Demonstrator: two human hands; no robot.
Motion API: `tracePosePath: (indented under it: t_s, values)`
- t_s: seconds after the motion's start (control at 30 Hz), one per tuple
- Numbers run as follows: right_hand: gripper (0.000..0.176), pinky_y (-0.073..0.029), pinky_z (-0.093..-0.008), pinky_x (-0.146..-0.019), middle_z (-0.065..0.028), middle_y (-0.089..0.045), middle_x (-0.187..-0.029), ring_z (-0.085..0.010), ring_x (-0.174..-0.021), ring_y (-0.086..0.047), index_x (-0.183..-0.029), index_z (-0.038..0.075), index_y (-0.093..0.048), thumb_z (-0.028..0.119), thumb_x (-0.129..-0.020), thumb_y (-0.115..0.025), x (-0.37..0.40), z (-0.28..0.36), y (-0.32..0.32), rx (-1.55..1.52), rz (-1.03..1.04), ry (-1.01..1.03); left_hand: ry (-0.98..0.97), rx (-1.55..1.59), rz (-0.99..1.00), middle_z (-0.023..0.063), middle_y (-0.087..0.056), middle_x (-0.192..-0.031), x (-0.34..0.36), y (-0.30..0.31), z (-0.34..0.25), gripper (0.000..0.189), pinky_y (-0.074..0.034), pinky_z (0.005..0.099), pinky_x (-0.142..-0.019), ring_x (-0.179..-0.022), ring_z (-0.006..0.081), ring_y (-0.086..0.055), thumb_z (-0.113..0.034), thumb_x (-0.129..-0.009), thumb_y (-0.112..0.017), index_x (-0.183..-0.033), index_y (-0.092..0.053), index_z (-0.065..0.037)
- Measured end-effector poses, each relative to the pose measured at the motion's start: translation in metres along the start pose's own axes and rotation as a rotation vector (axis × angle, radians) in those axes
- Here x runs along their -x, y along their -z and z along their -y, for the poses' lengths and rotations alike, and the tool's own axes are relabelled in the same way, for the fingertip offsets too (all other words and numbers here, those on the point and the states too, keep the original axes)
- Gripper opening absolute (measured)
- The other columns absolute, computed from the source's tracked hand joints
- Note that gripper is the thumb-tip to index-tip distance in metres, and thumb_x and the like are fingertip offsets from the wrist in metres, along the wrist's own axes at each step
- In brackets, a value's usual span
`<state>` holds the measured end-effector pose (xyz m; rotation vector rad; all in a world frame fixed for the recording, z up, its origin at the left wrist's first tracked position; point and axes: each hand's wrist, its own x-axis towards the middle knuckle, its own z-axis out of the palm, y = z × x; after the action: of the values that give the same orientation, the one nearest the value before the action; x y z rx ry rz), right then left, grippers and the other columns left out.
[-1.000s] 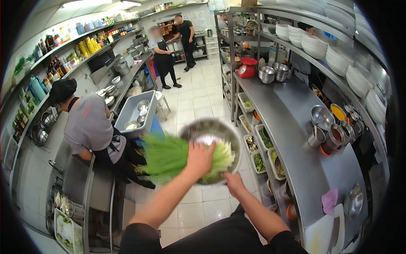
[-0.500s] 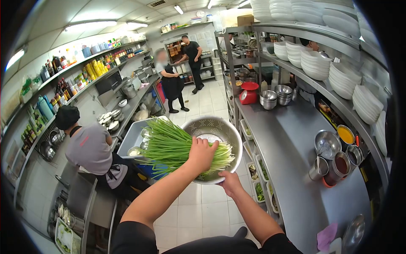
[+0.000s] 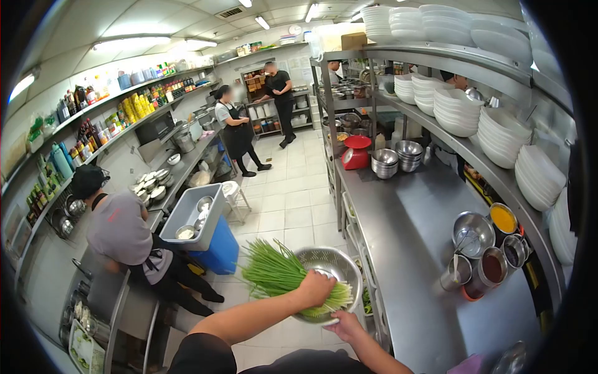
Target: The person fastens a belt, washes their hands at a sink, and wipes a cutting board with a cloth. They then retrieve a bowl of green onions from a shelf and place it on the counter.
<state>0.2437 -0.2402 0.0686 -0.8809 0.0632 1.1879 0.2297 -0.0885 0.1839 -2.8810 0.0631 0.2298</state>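
Note:
A large bunch of green onions (image 3: 271,269) lies across a perforated metal colander (image 3: 341,260), with the green tops hanging out over its left side and the white ends inside. My left hand (image 3: 316,289) rests on top of the bunch with its fingers wrapped over the stalks. My right hand (image 3: 346,326) grips the near rim of the colander from below right. The colander is held up over the tiled floor, slightly tilted.
A grey tub (image 3: 198,215) with metal bowls stands on a blue bin (image 3: 218,249). A steel counter (image 3: 398,249) runs along the right. A person (image 3: 124,218) bends at the left sink; two people (image 3: 233,131) (image 3: 278,93) stand ahead.
The colander, green onions and both my hands sit lower in view. The grey tub and blue bin now show more fully. The person in the apron ahead has turned the head.

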Motion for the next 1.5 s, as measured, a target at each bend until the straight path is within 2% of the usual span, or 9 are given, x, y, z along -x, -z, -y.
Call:
tracePosePath:
  t_s: [0.1, 0.27, 0.43, 0.47, 0.6, 0.8, 1.0, 1.27, 1.5]
  values:
    - [0.044, -0.043, -0.0553, -0.088, -0.0158, -0.051, -0.118, -0.0351, -0.105, -0.054, -0.121, 0.001, -0.041, 0.002, -0.078, -0.047, 0.036, 0.019, 0.016, 0.028, -0.131, 0.054, -0.11, 0.086, 0.094, 0.013, -0.062, -0.086, -0.022, 0.014, -0.033, 0.04, -0.045, 0.0398, -0.072, -0.081, 0.0294, -0.061, -0.019, -0.067, -0.062, -0.102, -0.053, -0.002]
    - [0.05, -0.045, -0.0536, -0.087, -0.016, -0.05, -0.119, -0.0351, -0.105, -0.054, -0.124, 0.001, -0.039, 0.003, -0.074, -0.046, 0.077, 0.033, 0.072, -0.047, -0.231, 0.249, -0.277, 0.135, -0.158, 0.014, -0.06, -0.093, -0.064, 0.032, -0.105, 0.037, -0.042, 0.0404, -0.081, -0.091, 0.0277, -0.058, -0.019, -0.069, -0.061, -0.101, -0.054, -0.001]
    - [0.05, -0.05, -0.0506, -0.078, -0.0179, -0.051, -0.116, -0.0345, -0.098, -0.057, -0.124, 0.001, -0.039, 0.004, -0.074, -0.045, 0.13, 0.023, 0.092, -0.231, -0.513, 0.465, -0.525, 0.121, -0.392, 0.0189, -0.053, -0.112, -0.077, 0.024, -0.182, 0.05, -0.029, 0.0482, -0.098, -0.111, 0.0315, -0.047, -0.024, -0.076, -0.056, -0.12, -0.049, -0.001]
    - [0.045, -0.052, -0.049, -0.075, -0.0189, -0.053, -0.112, -0.0334, -0.092, -0.059, -0.121, 0.001, -0.041, 0.005, -0.076, -0.045, 0.136, 0.017, 0.095, -0.281, -0.57, 0.513, -0.577, 0.1, -0.233, 0.02, -0.044, -0.126, -0.078, 0.027, -0.196, 0.061, -0.023, 0.0501, -0.104, -0.121, 0.0328, -0.04, -0.028, -0.078, -0.056, -0.131, -0.039, -0.004]
    - [0.034, -0.052, -0.046, -0.072, -0.0156, -0.055, -0.108, -0.0326, -0.091, -0.059, -0.115, 0.0, -0.044, 0.009, -0.082, -0.046, 0.157, -0.012, 0.11, -0.319, -0.797, 0.484, -0.777, 0.089, -0.233, 0.0184, -0.036, -0.135, -0.071, 0.021, -0.226, 0.065, -0.018, 0.0521, -0.106, -0.128, 0.0325, -0.031, -0.029, -0.08, -0.054, -0.136, -0.031, -0.007]
    - [0.032, -0.053, -0.0419, -0.07, -0.0134, -0.056, -0.105, -0.0278, -0.09, -0.06, -0.114, 0.0, -0.046, 0.01, -0.083, -0.046, 0.166, -0.03, 0.108, -0.46, -0.996, 0.541, -1.03, 0.21, -0.352, 0.02, -0.042, -0.127, -0.087, -0.005, -0.254, 0.054, -0.024, 0.0508, -0.102, -0.121, 0.0336, -0.037, -0.025, -0.079, -0.053, -0.127, -0.042, -0.005]
    - [0.032, -0.055, -0.0364, -0.064, -0.0152, -0.061, -0.095, -0.0262, -0.073, -0.062, -0.111, -0.003, -0.047, 0.014, -0.084, -0.048, 0.171, -0.025, 0.113, -0.531, -1.046, 0.577, -1.134, 0.416, -0.229, 0.0168, -0.055, -0.095, -0.11, 0.032, -0.27, 0.023, -0.041, 0.0424, -0.083, -0.093, 0.0321, -0.055, -0.012, -0.07, -0.055, -0.092, -0.058, -0.004]
    - [0.034, -0.053, -0.0296, -0.06, -0.0107, -0.061, -0.088, -0.0156, -0.067, -0.061, -0.107, -0.003, -0.05, 0.022, -0.084, -0.056, 0.179, -0.016, 0.094, -0.471, -1.198, 0.569, -1.309, 0.252, 0.025, 0.0155, -0.057, -0.102, -0.145, 0.052, -0.291, 0.041, -0.043, 0.0417, -0.085, -0.095, 0.0304, -0.057, -0.017, -0.068, -0.066, -0.105, -0.055, -0.005]
    - [0.034, -0.053, -0.0285, -0.058, -0.0113, -0.061, -0.088, -0.0159, -0.065, -0.062, -0.106, -0.003, -0.049, 0.022, -0.083, -0.057, 0.171, -0.018, 0.09, -0.44, -1.323, 0.636, -1.291, 0.153, -0.207, 0.0164, -0.053, -0.11, -0.124, 0.044, -0.282, 0.06, -0.037, 0.0452, -0.093, -0.107, 0.032, -0.05, -0.022, -0.063, -0.071, -0.116, -0.047, -0.005]
